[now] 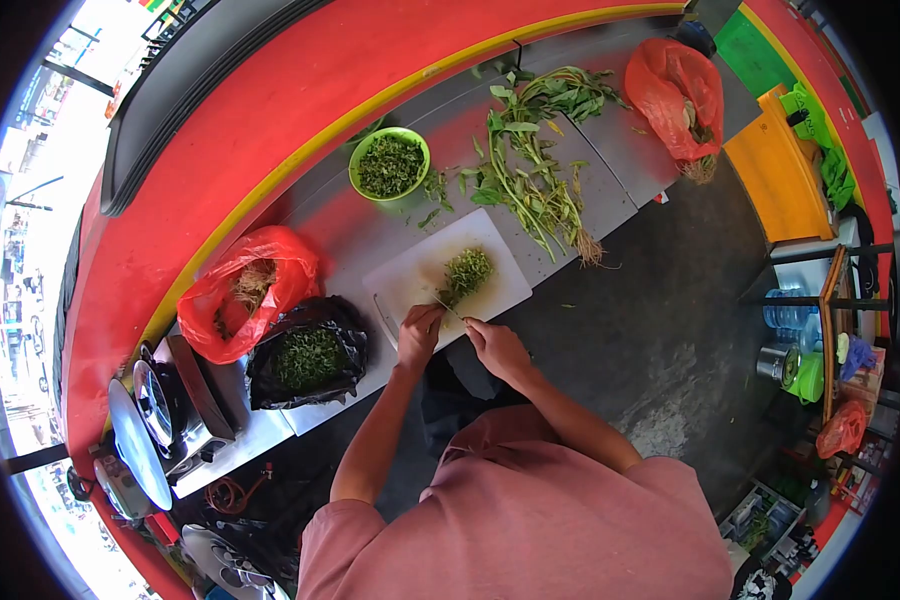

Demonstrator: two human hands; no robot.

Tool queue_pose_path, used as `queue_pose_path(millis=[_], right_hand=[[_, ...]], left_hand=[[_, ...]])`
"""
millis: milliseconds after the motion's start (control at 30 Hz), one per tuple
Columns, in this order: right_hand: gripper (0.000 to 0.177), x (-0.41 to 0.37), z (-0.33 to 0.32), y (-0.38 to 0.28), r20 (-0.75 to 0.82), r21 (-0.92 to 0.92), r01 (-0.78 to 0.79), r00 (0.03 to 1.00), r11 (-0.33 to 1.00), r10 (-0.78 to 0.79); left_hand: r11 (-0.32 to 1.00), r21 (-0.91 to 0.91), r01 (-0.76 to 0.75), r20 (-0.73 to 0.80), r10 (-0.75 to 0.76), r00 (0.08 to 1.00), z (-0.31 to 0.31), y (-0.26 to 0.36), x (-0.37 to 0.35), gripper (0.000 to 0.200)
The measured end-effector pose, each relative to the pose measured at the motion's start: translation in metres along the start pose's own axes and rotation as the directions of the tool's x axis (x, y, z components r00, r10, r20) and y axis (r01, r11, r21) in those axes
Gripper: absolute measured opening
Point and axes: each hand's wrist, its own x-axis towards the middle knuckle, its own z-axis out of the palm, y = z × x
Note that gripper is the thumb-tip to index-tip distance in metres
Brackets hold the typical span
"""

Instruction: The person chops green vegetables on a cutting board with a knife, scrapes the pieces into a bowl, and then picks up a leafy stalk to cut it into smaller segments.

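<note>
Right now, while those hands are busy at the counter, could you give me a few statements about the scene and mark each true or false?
1. The right hand holds a knife. True.
2. The left hand is over a red bag. False: it is at the cutting board, close to the knife.
3. The green bowl holds chopped greens. True.
4. The long leafy stalks lie on the floor. False: they lie on the counter.
5. The black bag is full of roots. False: it has cut greens in it.
</note>
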Motion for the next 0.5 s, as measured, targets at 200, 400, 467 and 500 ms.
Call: queue_pose_path(millis=[200, 400, 467, 500], right_hand=[[0.029, 0.005, 0.024, 0.016, -0.084, -0.200, 0.109, 0.988, 0.974, -0.128], [0.030, 0.030, 0.025, 0.006, -0.012, -0.155, 0.087, 0.996, 0.984, -0.090], [0.030, 0.034, 0.018, -0.001, -0.003, -0.129, 0.068, 0.998, 0.989, -0.069], [0.030, 0.034, 0.015, -0.006, 0.011, -0.104, 0.047, 0.999, 0.994, -0.046]], left_hand=[[1.000, 0.026, -0.012, -0.002, 0.012, 1.000, 0.001, 0.001, -0.001, 0.015], [0.998, 0.036, -0.053, 0.000, 0.053, 0.999, 0.001, 0.000, -0.003, 0.018], [0.998, 0.033, -0.050, -0.003, 0.050, 0.999, 0.000, 0.000, -0.003, 0.019], [0.999, 0.027, -0.042, -0.004, 0.042, 0.999, 0.000, -0.001, -0.004, 0.020]])
